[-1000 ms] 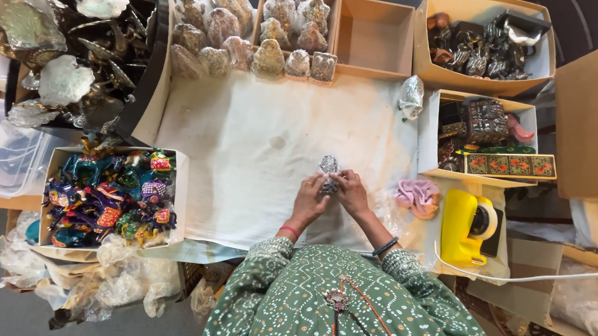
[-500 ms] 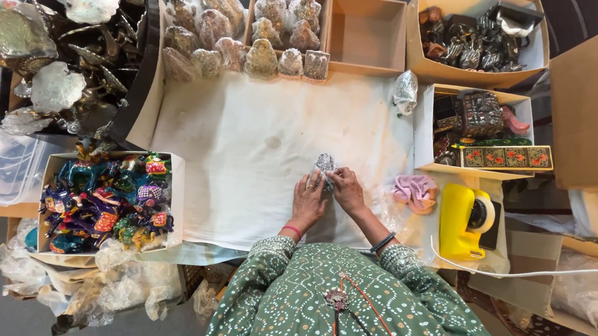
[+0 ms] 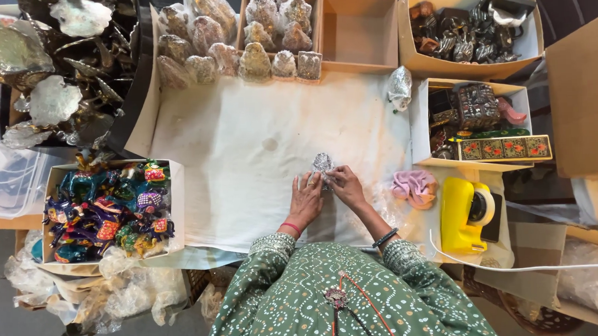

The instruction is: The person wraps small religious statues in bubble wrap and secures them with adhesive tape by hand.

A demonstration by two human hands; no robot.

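Both my hands meet over the white cloth and hold a small figurine wrapped in clear plastic. My left hand grips its left side, with a red band at the wrist. My right hand pinches its right side, with a dark bangle on that wrist. The figurine's lower part is hidden behind my fingers.
A row of plastic-wrapped figurines lines the cloth's far edge beside an empty cardboard box. A box of colourful figurines sits left, boxes of dark ornaments right. A yellow tape dispenser and pink cloth lie near my right hand.
My hands keep holding the wrapped figurine in the same spot, with only slight finger movement. The view has shifted a little.
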